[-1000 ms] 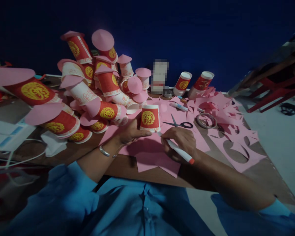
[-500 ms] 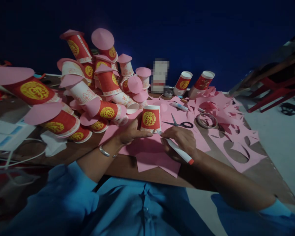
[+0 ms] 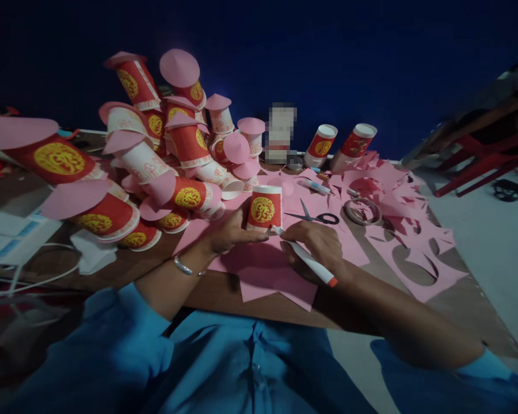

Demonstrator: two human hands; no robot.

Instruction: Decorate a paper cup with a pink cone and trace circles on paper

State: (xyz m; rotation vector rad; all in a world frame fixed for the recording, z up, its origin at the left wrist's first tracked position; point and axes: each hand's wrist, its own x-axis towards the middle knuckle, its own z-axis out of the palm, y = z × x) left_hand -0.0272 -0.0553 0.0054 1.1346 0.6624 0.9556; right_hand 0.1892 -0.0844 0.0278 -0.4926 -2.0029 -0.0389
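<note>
A red paper cup [image 3: 265, 208] with a yellow round emblem stands upside down on pink paper [image 3: 259, 267] in front of me. My left hand [image 3: 231, 233] is at its left side, with the thumb along the lower rim and the other fingers partly hidden behind the cup. A thick white marker [image 3: 313, 262] with a red end is gripped in my right hand [image 3: 317, 244], its tip touching the cup near the bottom edge. Black scissors [image 3: 313, 218] lie open just behind my right hand.
Many cups with pink cone tops [image 3: 192, 144] are piled at the left. Two cup stacks [image 3: 322, 146] stand at the back. To the right are a tape roll [image 3: 363, 212], a glue tube [image 3: 314, 187] and pink paper scraps [image 3: 388, 190]. A white box [image 3: 12, 233] sits far left.
The marker tip has moved slightly left along the cup's lower edge, with my right hand. The cup has turned a little, its emblem shifting slightly right.
</note>
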